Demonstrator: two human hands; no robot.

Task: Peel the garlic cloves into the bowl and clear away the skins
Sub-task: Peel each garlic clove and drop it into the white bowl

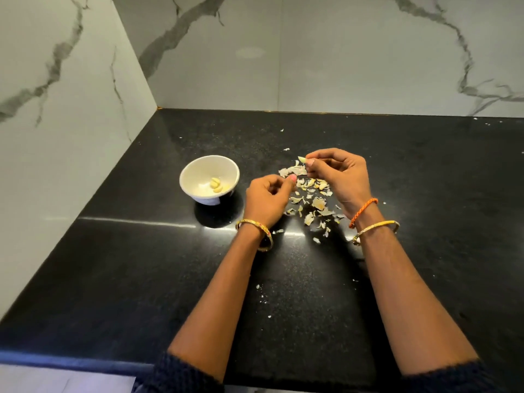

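Behind right hand (337, 177), clove (302, 159) mostly hidden, skins (312, 199) w/ blurred edges

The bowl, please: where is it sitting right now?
In the head view, the bowl sits on the counter, just beyond-left of the left hand.

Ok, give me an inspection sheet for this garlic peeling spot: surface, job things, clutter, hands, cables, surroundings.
Surface: black speckled countertop, glossy, with light reflections.
Job's things: white bowl left of the hands, a few peeled cloves inside; one garlic clove pinched in the right hand; pile of skins between and beyond the hands.
Clutter: small skin flakes scattered nearer the person and toward the back wall.
Hands: right hand pinches the clove; left hand has curled fingers pinching a strip of skin, as far as can be told.
Cables: nothing seen.
Surroundings: white marble-veined walls at back and left; bangles on both wrists.
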